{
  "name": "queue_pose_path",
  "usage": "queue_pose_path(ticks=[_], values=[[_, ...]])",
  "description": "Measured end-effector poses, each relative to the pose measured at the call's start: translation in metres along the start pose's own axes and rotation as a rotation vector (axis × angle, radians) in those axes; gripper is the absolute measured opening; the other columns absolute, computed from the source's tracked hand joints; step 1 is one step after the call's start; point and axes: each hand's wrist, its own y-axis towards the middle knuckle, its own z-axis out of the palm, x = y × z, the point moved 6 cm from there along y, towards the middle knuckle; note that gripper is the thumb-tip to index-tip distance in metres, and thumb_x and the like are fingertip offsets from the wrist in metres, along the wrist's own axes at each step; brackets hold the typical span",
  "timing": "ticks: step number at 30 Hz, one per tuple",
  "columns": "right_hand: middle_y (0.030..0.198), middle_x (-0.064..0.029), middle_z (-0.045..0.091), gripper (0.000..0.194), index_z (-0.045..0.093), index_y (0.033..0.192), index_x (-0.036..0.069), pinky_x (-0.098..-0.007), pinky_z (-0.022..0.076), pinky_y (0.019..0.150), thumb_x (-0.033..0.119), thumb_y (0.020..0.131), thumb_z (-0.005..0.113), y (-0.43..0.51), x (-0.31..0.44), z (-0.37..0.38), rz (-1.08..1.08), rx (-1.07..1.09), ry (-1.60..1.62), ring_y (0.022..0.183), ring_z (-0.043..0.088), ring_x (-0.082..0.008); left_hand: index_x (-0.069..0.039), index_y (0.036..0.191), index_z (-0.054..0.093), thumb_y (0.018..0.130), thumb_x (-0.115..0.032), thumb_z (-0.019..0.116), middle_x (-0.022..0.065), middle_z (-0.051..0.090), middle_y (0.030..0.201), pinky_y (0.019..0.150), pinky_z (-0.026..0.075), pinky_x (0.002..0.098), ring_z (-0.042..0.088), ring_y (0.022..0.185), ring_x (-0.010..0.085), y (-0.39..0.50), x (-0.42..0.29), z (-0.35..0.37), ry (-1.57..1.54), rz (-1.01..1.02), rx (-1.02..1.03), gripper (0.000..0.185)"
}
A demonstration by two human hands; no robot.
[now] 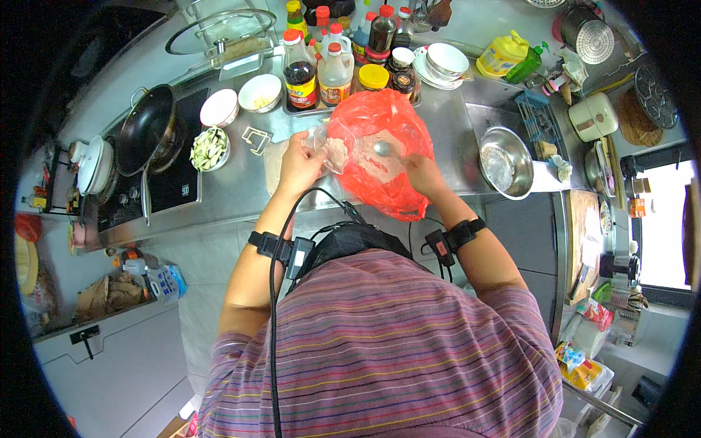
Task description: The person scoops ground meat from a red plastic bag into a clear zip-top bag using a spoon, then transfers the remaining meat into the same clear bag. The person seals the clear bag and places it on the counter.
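Observation:
A red plastic bag (378, 107) lies rolled open on the steel counter (452, 153), with pale pinkish-beige powder (397, 139) inside. My left hand (302, 164) grips a small clear bowl or cup (350, 134) at the bag's left side; some of the same powder shows in or through it. Inside the bag, the rounded head of a metal spoon (381, 148) rests over the powder. My right hand (423, 172), slightly blurred, is closed on the spoon's handle at the bag's right side.
Sauce bottles (301, 82) crowd a tray behind the bag. Leftward are a bowl of cut green-skinned vegetable (209, 148), two white bowls (260, 93) and a wok (147, 130) on the black cooktop (183, 191). A steel bowl (520, 156) sits right, by the sink (482, 115).

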Motion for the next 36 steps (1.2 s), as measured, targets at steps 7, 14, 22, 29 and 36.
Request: queue_pose_path(ticks=[7, 14, 22, 29, 36], values=[[0.097, -0.023, 0.065, 0.027, 0.06, 0.099, 0.001, -0.0466, 0.0505, 0.08, 0.017, 0.086, 0.043, 0.012, -0.048, 0.002, 0.292, -0.079, -0.209, 0.092, 0.063, -0.0392, 0.005, 0.128, 0.036, 0.084, -0.011, 0.064, 0.0065, 0.061, 0.069, 0.045, 0.041, 0.0236, 0.053, 0.049, 0.0099, -0.001, -0.011, -0.001, 0.044, -0.008, -0.003, 0.055], [0.095, -0.0243, 0.066, 0.03, 0.057, 0.106, 0.0, -0.0464, 0.0513, 0.079, 0.017, 0.088, 0.039, 0.017, -0.046, 0.017, 0.289, 0.021, -0.255, 0.091, 0.064, -0.0392, 0.005, 0.128, 0.037, 0.083, -0.009, 0.063, 0.0057, 0.061, 0.07, 0.044, 0.04, 0.0231, 0.052, 0.048, 0.0098, 0.0, -0.006, -0.006, -0.022, -0.027, -0.017, 0.053], [0.094, -0.0253, 0.065, 0.032, 0.057, 0.105, -0.002, -0.0478, 0.0508, 0.08, 0.018, 0.088, 0.039, 0.019, -0.023, 0.028, 0.22, 0.009, -0.132, 0.091, 0.064, -0.0384, 0.005, 0.128, 0.036, 0.084, -0.006, 0.062, 0.0056, 0.06, 0.07, 0.044, 0.04, 0.0231, 0.051, 0.049, 0.0097, 0.0, -0.003, -0.01, -0.018, -0.052, -0.024, 0.052], [0.09, -0.0252, 0.065, 0.032, 0.056, 0.106, 0.0, -0.0478, 0.0512, 0.077, 0.018, 0.088, 0.037, -0.011, -0.016, 0.023, 0.243, 0.033, -0.197, 0.087, 0.065, -0.0385, 0.005, 0.126, 0.039, 0.081, -0.007, 0.063, 0.0066, 0.062, 0.067, 0.047, 0.046, 0.0262, 0.057, 0.051, 0.0128, 0.0, 0.001, -0.023, -0.02, -0.039, -0.067, 0.052], [0.085, -0.0222, 0.067, 0.035, 0.049, 0.118, 0.004, -0.0482, 0.052, 0.07, 0.014, 0.085, 0.042, 0.003, -0.013, 0.037, 0.186, 0.057, -0.297, 0.08, 0.066, -0.0375, 0.004, 0.127, 0.038, 0.08, 0.0, 0.059, 0.0059, 0.061, 0.069, 0.047, 0.042, 0.0237, 0.053, 0.051, 0.0108, 0.007, 0.004, -0.029, -0.021, -0.005, -0.088, 0.052]])
